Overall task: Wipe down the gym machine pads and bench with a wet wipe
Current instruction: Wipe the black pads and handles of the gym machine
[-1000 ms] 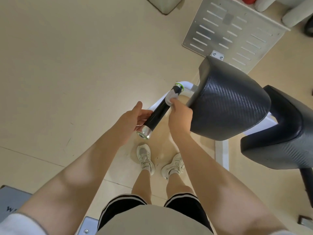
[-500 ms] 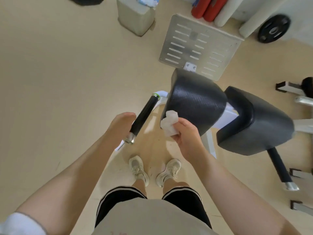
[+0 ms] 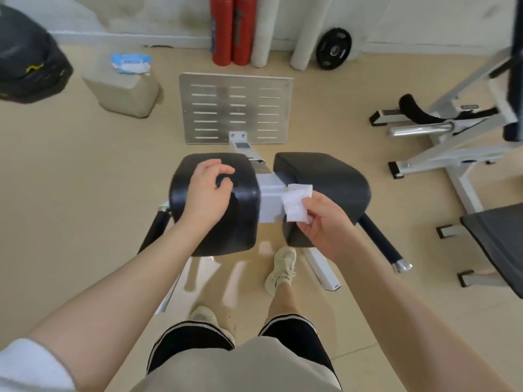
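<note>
The right hand pinches a white wipe between thumb and fingers. The wipe is crumpled and stands up from the hand, with its long side running away from the person. It hangs over the gap between two black pads, in front of the white bar that joins them, and its far edge overlaps the right pad. I cannot tell if it touches the pad.

The left hand holds nothing. Its fingers are loosely curled and it sits over the top of the left pad, with the palm down. I cannot tell if it presses on the pad.

The two pads sit side by side, left and right, each one longer from near to far. A black handle with a silver cap sticks out from under the right pad and points down and to the right. Another black handle shows under the left pad.

Past the pads lies a grey metal plate with slots, flat on the floor. To its left is a pack of wipes on a tan box. Red rolls lean on the wall, and a black weight disc stands near them. A black bench is at the right edge.
</note>
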A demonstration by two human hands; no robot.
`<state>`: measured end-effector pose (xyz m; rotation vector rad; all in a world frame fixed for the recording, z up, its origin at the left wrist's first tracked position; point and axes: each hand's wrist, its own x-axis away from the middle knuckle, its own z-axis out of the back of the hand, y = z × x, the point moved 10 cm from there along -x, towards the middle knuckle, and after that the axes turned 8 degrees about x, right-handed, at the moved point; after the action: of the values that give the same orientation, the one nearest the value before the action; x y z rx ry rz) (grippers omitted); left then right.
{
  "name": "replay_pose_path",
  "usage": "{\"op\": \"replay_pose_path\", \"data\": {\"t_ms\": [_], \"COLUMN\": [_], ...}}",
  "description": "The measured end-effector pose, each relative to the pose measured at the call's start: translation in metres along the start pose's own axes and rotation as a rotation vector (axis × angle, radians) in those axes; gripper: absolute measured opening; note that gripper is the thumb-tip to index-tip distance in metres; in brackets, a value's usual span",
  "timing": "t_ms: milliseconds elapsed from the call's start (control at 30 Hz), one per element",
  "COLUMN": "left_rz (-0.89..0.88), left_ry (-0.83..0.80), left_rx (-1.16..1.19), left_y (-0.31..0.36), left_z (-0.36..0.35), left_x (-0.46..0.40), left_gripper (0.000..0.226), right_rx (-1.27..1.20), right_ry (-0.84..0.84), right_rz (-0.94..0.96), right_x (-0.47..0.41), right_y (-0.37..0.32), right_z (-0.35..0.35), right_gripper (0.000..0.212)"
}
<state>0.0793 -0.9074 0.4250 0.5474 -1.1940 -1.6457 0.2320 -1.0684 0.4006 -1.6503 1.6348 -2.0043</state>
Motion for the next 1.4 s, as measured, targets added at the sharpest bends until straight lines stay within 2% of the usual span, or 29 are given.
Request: {"op": "replay_pose_path", "data": {"t_ms": [100,233,300,367,433,533,600,633,800,867,900,1000,1033,1100,1133,1167,1200,1267,1300,1400], "left_rz": [0.033,0.392,0.516,0.563,0.571,0.520,0.468,0.461,0.537,0.545,0.568,0.693,0.724,0.753,0.750,0.747,0.743,0.753,0.758,0.746], "left_ry": [-0.149,-0.396,-0.413,-0.403,-0.387,-0.348,-0.322,-0.303,-0.075,-0.010,-0.003,-0.085,-0.128,-0.218,-0.268,-0.316,-0.342,-0.348,-0.333,-0.324], "left_rx": [0.075,0.438,0.564,0.609,0.595,0.490,0.433,0.427,0.430,0.346,0.308,0.206,0.201,0.180,0.165,0.154,0.166,0.201,0.216,0.219], "left_y": [0.027,0.042,0.049,0.057,0.066,0.073,0.070,0.067,0.015,-0.008,-0.019,-0.050,-0.057,-0.067,-0.071,-0.074,-0.077,-0.080,-0.080,-0.082], "left_z": [-0.062,-0.151,-0.179,-0.197,-0.207,-0.212,-0.215,-0.216,-0.203,-0.193,-0.189,-0.191,-0.195,-0.204,-0.210,-0.215,-0.219,-0.221,-0.220,-0.218], "left_x": [-0.017,-0.029,-0.038,-0.052,-0.067,-0.090,-0.103,-0.109,-0.131,-0.140,-0.143,-0.148,-0.148,-0.147,-0.147,-0.146,-0.146,-0.146,-0.146,-0.150], "left_gripper": [0.024,0.026,0.027,0.033,0.035,0.018,0.010,0.011,0.020,0.020,0.017,0.033,0.031,0.005,0.012,0.008,0.015,0.048,0.056,0.056], "right_rx": [-0.065,-0.051,0.010,0.140,0.391,0.753,0.762,0.729,0.566,0.644,0.766,1.230,1.305,1.486,1.591,1.667,1.707,1.774,1.815,1.886], "right_ry": [-0.016,-0.081,-0.117,-0.162,-0.144,-0.110,-0.141,-0.137,-0.130,-0.073,-0.051,-0.074,-0.103,-0.201,-0.252,-0.293,-0.316,-0.360,-0.394,-0.457], "right_rz": [0.062,0.101,0.074,0.064,0.101,0.291,0.311,0.284,0.128,0.167,0.209,0.375,0.419,0.467,0.454,0.442,0.418,0.413,0.423,0.426], "right_x": [-0.023,-0.065,-0.085,-0.102,-0.118,-0.138,-0.155,-0.165,-0.212,-0.234,-0.247,-0.275,-0.281,-0.292,-0.297,-0.302,-0.305,-0.305,-0.303,-0.304], "right_y": [-0.037,-0.081,-0.098,-0.113,-0.126,-0.152,-0.153,-0.149,-0.124,-0.120,-0.120,-0.120,-0.117,-0.104,-0.093,-0.084,-0.078,-0.071,-0.067,-0.063], "right_z": [0.034,0.066,0.077,0.082,0.091,0.092,0.089,0.090,0.080,0.076,0.072,0.042,0.031,0.008,0.000,-0.006,-0.011,-0.020,-0.023,-0.017], "right_gripper": [0.021,0.025,0.028,0.019,0.010,0.018,0.038,0.042,0.016,0.020,0.021,0.027,0.027,0.034,0.041,0.044,0.042,0.032,0.030,0.031]}}
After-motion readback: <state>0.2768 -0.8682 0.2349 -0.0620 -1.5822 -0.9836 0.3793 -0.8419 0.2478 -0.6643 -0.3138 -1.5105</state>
